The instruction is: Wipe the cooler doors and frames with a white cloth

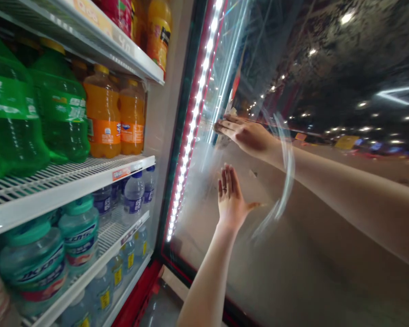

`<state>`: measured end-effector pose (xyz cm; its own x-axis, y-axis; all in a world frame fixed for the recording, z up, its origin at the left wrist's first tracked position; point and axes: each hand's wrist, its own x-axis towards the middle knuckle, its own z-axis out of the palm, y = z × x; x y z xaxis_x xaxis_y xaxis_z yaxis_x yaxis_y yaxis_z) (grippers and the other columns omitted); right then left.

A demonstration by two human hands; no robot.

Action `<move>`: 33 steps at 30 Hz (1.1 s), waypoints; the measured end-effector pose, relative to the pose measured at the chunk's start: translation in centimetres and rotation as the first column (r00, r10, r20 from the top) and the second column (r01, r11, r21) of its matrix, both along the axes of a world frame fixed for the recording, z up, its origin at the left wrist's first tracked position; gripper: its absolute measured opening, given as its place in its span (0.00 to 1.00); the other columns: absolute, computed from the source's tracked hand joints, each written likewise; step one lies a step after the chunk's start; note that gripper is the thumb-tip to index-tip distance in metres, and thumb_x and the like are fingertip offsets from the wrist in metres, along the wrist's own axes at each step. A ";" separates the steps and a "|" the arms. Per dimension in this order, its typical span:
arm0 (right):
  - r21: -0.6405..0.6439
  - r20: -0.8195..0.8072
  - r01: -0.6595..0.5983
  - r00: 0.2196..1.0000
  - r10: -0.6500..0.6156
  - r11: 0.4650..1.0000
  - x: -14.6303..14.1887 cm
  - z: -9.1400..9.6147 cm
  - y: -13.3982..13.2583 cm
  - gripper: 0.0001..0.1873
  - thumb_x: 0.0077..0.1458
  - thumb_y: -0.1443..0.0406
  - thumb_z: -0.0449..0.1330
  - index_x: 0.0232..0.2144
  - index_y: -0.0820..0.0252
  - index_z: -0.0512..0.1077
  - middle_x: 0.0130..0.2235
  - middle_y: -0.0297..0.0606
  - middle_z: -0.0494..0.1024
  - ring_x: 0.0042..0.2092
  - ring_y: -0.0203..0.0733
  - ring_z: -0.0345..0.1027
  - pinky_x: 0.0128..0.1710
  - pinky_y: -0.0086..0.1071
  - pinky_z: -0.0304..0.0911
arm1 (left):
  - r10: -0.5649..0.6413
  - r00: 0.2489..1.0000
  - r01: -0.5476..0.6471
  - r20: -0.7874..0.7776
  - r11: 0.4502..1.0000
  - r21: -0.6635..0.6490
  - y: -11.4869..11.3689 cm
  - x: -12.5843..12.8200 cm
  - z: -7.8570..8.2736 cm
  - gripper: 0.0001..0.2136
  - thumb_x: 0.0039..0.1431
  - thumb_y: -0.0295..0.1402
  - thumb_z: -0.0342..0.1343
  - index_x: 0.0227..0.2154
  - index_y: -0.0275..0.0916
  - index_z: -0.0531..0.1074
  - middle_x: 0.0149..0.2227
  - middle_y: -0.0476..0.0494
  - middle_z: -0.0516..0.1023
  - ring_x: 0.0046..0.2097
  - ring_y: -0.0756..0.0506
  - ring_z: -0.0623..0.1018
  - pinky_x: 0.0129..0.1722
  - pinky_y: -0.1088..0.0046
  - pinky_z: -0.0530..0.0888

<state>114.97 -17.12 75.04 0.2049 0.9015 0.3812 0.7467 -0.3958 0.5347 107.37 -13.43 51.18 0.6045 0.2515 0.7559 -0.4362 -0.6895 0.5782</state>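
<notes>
And here's a tall drinks cooler (157, 113) with a red base (136, 295), its glass door (204, 181) standing open and filling the right of the view, a street at night showing beyond it! Both hands are right up at that glass. The right hand (247, 136) reaches in from the right, flat and open, fingers pointing toward the door's lit edge, and the left hand (230, 200) rises just below it, open and upright, with the thumb stuck out to the side. Neither hand is holding a thing, though you can't quite tell whether the palms are touching the glass. Pale swirled streaks (286, 181) curve across the pane beside the right hand, and a bright LED strip (194, 122) runs down the door's edge just left of both hands. Over on the white wire shelves (64, 186), big green bottles (61, 113) of green drink sit beside orange bottles (102, 113). Below them are teal-capped bottles (78, 236), then water bottles with blue labels (133, 197) and bottles with yellow labels (117, 270). And look, there's a ring (224, 188) on a finger of the left hand!
</notes>
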 end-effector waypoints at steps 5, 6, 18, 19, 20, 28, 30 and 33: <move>-0.063 0.021 0.007 1.000 -0.006 0.998 -1.4 -0.2 -5.8 0.35 0.74 0.72 0.46 0.77 0.45 0.63 0.77 0.30 0.66 0.80 0.52 0.55 0.80 0.56 0.58 | -0.051 0.996 0.050 0.076 0.999 0.019 -0.1 -0.2 1.5 0.78 0.53 0.51 0.79 0.78 0.41 0.13 0.83 0.21 0.38 0.83 0.29 0.44 0.81 0.43 0.56; -0.070 0.032 0.009 0.999 -0.007 0.998 -1.8 -0.1 -7.1 0.35 0.74 0.72 0.45 0.77 0.44 0.62 0.77 0.29 0.66 0.80 0.50 0.55 0.81 0.55 0.58 | -0.069 0.995 0.068 0.075 0.997 0.026 -0.3 -0.1 1.6 0.77 0.53 0.51 0.79 0.79 0.41 0.14 0.83 0.22 0.39 0.83 0.29 0.45 0.81 0.43 0.56; 0.013 0.049 0.106 0.993 -0.107 0.994 -4.5 -3.7 -6.5 0.32 0.76 0.71 0.45 0.75 0.53 0.67 0.76 0.36 0.68 0.80 0.50 0.55 0.80 0.51 0.57 | -0.075 0.997 0.075 0.000 0.997 0.019 -0.7 0.7 1.4 0.75 0.51 0.46 0.82 0.81 0.39 0.23 0.83 0.21 0.41 0.84 0.29 0.42 0.82 0.47 0.56; 0.002 0.042 0.088 0.995 -0.088 0.996 -4.6 -3.7 -7.1 0.32 0.76 0.71 0.45 0.75 0.53 0.68 0.76 0.35 0.69 0.79 0.50 0.56 0.80 0.51 0.57 | -0.074 0.997 0.074 0.002 0.997 0.026 -0.6 0.7 1.4 0.75 0.51 0.46 0.81 0.81 0.40 0.23 0.83 0.21 0.40 0.84 0.29 0.42 0.82 0.47 0.55; -0.009 0.039 0.076 0.996 -0.076 0.997 -4.7 -3.6 -8.0 0.31 0.76 0.71 0.45 0.74 0.54 0.68 0.75 0.35 0.69 0.79 0.51 0.57 0.80 0.51 0.57 | -0.072 0.997 0.072 0.010 0.997 0.033 -0.6 0.7 1.4 0.75 0.52 0.46 0.81 0.81 0.40 0.22 0.83 0.21 0.40 0.84 0.30 0.42 0.82 0.47 0.55; 0.173 0.076 0.109 0.989 -0.124 0.979 -6.5 -2.1 -12.6 0.31 0.77 0.70 0.43 0.75 0.57 0.67 0.77 0.40 0.65 0.81 0.53 0.52 0.80 0.52 0.58 | -0.068 0.997 0.066 0.039 0.996 0.063 -0.4 1.1 1.0 0.75 0.55 0.49 0.78 0.79 0.44 0.16 0.83 0.21 0.36 0.83 0.28 0.43 0.81 0.43 0.54; 0.166 0.060 0.115 0.990 -0.126 0.979 -6.7 -3.1 -12.3 0.32 0.76 0.71 0.44 0.75 0.57 0.67 0.77 0.39 0.65 0.80 0.53 0.53 0.80 0.52 0.58 | -0.070 0.997 0.068 0.035 0.996 0.065 -0.5 1.1 1.0 0.75 0.56 0.49 0.78 0.79 0.44 0.15 0.83 0.22 0.35 0.83 0.28 0.41 0.81 0.43 0.53; 0.070 0.035 0.103 0.994 -0.105 0.992 -7.0 -4.7 -13.3 0.32 0.75 0.73 0.45 0.75 0.55 0.68 0.76 0.38 0.68 0.79 0.52 0.55 0.79 0.53 0.60 | -0.071 0.997 0.068 0.031 0.995 0.069 -0.4 1.1 1.0 0.74 0.57 0.50 0.77 0.79 0.45 0.13 0.84 0.22 0.33 0.83 0.29 0.39 0.82 0.43 0.52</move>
<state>107.96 -30.46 70.33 0.2800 0.8477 0.4505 0.6786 -0.5067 0.5317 108.43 -13.84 52.16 0.5932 0.1569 0.7896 -0.5024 -0.6942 0.5154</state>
